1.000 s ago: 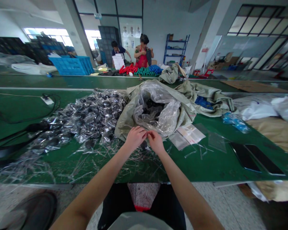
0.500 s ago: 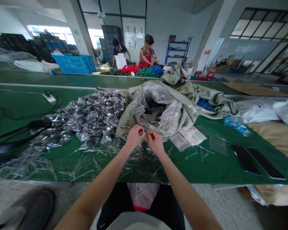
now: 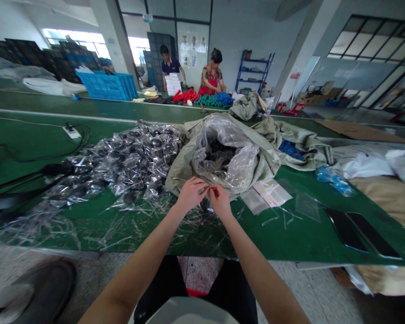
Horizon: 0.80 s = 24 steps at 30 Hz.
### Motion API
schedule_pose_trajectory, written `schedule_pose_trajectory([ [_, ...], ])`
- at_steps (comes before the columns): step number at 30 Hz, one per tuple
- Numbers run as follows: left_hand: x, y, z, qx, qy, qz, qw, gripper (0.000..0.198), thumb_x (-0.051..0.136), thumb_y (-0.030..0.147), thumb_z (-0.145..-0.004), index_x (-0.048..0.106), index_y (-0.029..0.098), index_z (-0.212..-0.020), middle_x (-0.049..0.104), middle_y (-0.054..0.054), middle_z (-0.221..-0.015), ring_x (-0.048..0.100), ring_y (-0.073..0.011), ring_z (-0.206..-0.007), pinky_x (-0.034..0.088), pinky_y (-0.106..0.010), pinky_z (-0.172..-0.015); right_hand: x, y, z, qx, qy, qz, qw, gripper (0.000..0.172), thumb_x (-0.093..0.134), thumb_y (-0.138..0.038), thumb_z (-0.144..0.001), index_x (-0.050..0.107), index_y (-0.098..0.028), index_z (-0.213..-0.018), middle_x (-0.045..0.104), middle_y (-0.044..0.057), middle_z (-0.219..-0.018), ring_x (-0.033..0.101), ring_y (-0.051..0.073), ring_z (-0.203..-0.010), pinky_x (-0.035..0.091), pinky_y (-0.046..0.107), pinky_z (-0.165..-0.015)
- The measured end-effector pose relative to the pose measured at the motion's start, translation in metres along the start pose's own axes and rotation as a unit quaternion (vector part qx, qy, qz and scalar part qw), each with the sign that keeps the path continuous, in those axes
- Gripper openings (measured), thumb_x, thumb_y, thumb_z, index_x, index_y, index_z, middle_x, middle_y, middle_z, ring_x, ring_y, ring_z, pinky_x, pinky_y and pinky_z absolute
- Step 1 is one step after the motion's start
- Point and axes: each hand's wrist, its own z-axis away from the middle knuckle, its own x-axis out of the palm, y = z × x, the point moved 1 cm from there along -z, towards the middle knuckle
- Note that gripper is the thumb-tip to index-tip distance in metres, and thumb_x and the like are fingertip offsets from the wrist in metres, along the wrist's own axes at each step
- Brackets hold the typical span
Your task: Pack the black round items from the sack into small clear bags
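Pinching inward, the left hand and right hand close their grip on what looks like a thin plastic scrap.

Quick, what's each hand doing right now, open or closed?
Left hand: closed in a pinch, holding something small; too small to identify.
Right hand: fingers curled closed; cannot tell whether it holds anything.

Blue shelving stands against a pale wall (windows letting in daylight).
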Motion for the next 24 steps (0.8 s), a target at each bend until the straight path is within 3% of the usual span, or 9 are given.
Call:
schedule_pose_trajectory([
  [4, 0.003, -0.003, -0.002, 0.0, -0.01, -0.016, 1.0, 0.011, 0.061, 0.02, -0.086, 0.072, 0.021, -0.087, 0.071, -0.004, -0.087, 0.061, -0.0191, -0.085, 0.05, -0.036, -0.084, -0.001, 0.0, 0.0, -0.015, -0.004, 0.014, 1.0, 0.017, 0.047, -0.026, -0.088, 0.062, -0.019, -0.092, 0.067, 0.007, -0.087, 0.064, 0.021, -0.081, 0.052, 0.035, -0.078],
  [11, 0.009, -0.002, -0.004, -0.046, 0.004, 0.043, 0.998, 0.007, 0.061, 0.011, -0.077, 0.063, 0.018, -0.077, 0.063, -0.004, -0.081, 0.059, -0.0177, -0.08, 0.05, -0.031, -0.077, -0.002, -0.001, 0.001, -0.037, -0.014, 0.017, 0.999, 0.016, 0.047, -0.024, -0.087, 0.062, -0.019, -0.091, 0.068, 0.007, -0.088, 0.064, 0.02, -0.081, 0.052, 0.033, -0.077],
  [14, 0.013, -0.001, -0.004, -0.077, 0.031, 0.068, 0.994, 0.008, 0.058, 0.01, -0.075, 0.059, 0.018, -0.074, 0.06, -0.003, -0.078, 0.058, -0.0169, -0.078, 0.049, -0.03, -0.076, -0.002, -0.003, 0.002, -0.028, -0.008, 0.009, 1.0, 0.016, 0.047, -0.025, -0.087, 0.062, -0.02, -0.091, 0.068, 0.007, -0.088, 0.064, 0.02, -0.081, 0.052, 0.033, -0.077],
  [16, 0.013, -0.004, -0.005, -0.139, 0.074, 0.105, 0.982, 0.007, 0.058, 0.012, -0.075, 0.058, 0.019, -0.073, 0.06, -0.002, -0.074, 0.058, -0.0159, -0.075, 0.049, -0.03, -0.075, -0.003, -0.003, 0.004, -0.016, -0.002, -0.006, 1.0, 0.016, 0.048, -0.027, -0.088, 0.062, -0.02, -0.09, 0.069, 0.007, -0.086, 0.065, 0.02, -0.081, 0.053, 0.034, -0.078],
  [18, 0.011, -0.01, -0.007, -0.239, 0.133, 0.184, 0.944, 0.002, 0.058, 0.017, -0.075, 0.058, 0.019, -0.074, 0.061, -0.001, -0.072, 0.058, -0.0147, -0.07, 0.05, -0.029, -0.073, -0.002, -0.002, 0.006, 0.007, 0.012, -0.034, 0.999, 0.015, 0.048, -0.03, -0.089, 0.06, -0.02, -0.089, 0.07, 0.007, -0.087, 0.067, 0.021, -0.082, 0.054, 0.036, -0.08],
  [19, 0.009, -0.014, -0.008, -0.288, 0.167, 0.243, 0.911, 0.003, 0.057, 0.02, -0.076, 0.058, 0.019, -0.074, 0.062, -0.001, -0.072, 0.06, -0.0143, -0.07, 0.051, -0.029, -0.073, -0.002, -0.002, 0.006, 0.023, 0.021, -0.05, 0.998, 0.015, 0.049, -0.032, -0.09, 0.059, -0.021, -0.09, 0.071, 0.008, -0.088, 0.068, 0.021, -0.083, 0.054, 0.036, -0.081],
  [21, 0.0, -0.025, -0.009, -0.355, 0.231, 0.384, 0.82, 0.009, 0.056, 0.026, -0.078, 0.056, 0.018, -0.075, 0.066, -0.004, -0.078, 0.065, -0.015, -0.076, 0.053, -0.03, -0.076, -0.001, -0.001, 0.007, 0.052, 0.044, -0.08, 0.994, 0.017, 0.049, -0.037, -0.092, 0.056, -0.021, -0.092, 0.072, 0.009, -0.091, 0.07, 0.022, -0.086, 0.056, 0.038, -0.083],
  [24, -0.023, -0.044, -0.004, -0.384, 0.307, 0.552, 0.673, 0.008, 0.052, 0.024, -0.08, 0.052, 0.018, -0.074, 0.068, -0.006, -0.087, 0.068, -0.0149, -0.087, 0.054, -0.03, -0.082, -0.001, -0.003, 0.005, 0.077, 0.078, -0.116, 0.987, 0.022, 0.048, -0.043, -0.093, 0.053, -0.022, -0.094, 0.072, 0.011, -0.094, 0.072, 0.022, -0.086, 0.057, 0.04, -0.083],
])
